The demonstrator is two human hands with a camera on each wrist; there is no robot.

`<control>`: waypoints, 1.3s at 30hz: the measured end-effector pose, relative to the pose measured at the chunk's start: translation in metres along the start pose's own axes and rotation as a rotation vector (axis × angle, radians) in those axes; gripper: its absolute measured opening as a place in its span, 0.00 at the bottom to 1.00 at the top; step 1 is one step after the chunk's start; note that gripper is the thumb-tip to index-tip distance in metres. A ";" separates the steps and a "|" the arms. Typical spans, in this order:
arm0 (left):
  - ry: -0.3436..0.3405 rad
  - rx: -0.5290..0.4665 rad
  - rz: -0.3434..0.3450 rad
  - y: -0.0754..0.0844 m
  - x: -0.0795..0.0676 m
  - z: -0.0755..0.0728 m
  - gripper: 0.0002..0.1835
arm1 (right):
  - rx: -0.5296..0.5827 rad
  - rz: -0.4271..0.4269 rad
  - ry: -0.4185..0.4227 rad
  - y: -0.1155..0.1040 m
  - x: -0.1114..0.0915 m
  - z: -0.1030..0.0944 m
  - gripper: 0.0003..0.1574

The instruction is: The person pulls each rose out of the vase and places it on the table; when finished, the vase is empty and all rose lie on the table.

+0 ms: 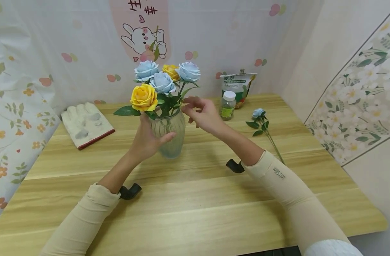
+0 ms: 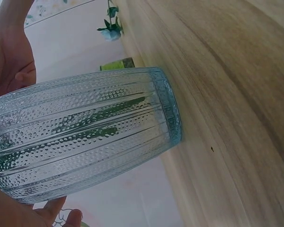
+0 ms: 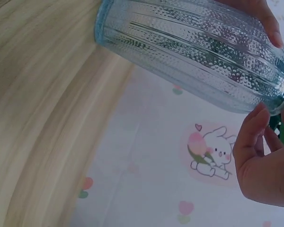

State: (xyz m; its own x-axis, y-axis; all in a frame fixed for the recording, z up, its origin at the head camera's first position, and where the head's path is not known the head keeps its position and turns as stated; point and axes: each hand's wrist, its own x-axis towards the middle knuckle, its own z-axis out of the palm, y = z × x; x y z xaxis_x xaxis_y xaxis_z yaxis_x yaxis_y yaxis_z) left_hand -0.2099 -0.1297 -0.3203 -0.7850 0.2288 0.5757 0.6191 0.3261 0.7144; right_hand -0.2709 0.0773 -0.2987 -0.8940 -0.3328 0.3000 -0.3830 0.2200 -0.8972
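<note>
A clear ribbed glass vase (image 1: 172, 138) stands on the table, its stems visible through the glass in the left wrist view. In it are blue roses (image 1: 163, 83) and yellow roses (image 1: 144, 97) with green leaves. My left hand (image 1: 147, 138) holds the vase from its left side, thumb across the front and fingers (image 2: 54, 210) reaching round the back. At the rim's right side my right hand (image 1: 202, 112) pinches a green stem among the leaves, its fingertips (image 3: 259, 111) right by the glass. The pinched part is mostly hidden by the fingers.
One blue rose (image 1: 258, 113) on a long stem lies at the right. Behind it stand a white-capped jar (image 1: 228, 105) and a printed pouch (image 1: 236, 87) with a clip. Work gloves (image 1: 86, 124) lie at the back left. A patterned cloth (image 1: 86, 42) covers the wall behind.
</note>
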 end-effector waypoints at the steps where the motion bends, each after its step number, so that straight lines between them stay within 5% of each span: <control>1: -0.001 -0.003 0.000 0.000 0.000 0.000 0.56 | 0.009 0.005 0.005 0.000 0.002 0.001 0.19; 11: -0.014 0.001 0.006 -0.001 0.000 0.000 0.57 | 0.070 0.040 -0.018 -0.003 0.009 0.003 0.17; 21: -0.001 0.008 0.025 0.000 0.000 -0.001 0.59 | 0.144 -0.059 -0.106 -0.004 0.007 0.004 0.04; 27: 0.001 0.012 0.020 0.000 0.000 0.000 0.60 | 0.128 -0.071 -0.152 -0.007 0.005 0.006 0.05; 39: -0.013 0.027 -0.044 0.004 -0.001 0.000 0.61 | 0.159 -0.060 -0.111 -0.017 0.008 0.002 0.08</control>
State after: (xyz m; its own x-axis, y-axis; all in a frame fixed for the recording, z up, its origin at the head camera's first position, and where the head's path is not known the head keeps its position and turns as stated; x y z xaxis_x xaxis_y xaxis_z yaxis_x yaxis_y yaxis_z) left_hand -0.2065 -0.1285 -0.3186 -0.8117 0.2259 0.5386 0.5833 0.3609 0.7277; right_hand -0.2709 0.0687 -0.2818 -0.8362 -0.4422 0.3243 -0.3851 0.0525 -0.9214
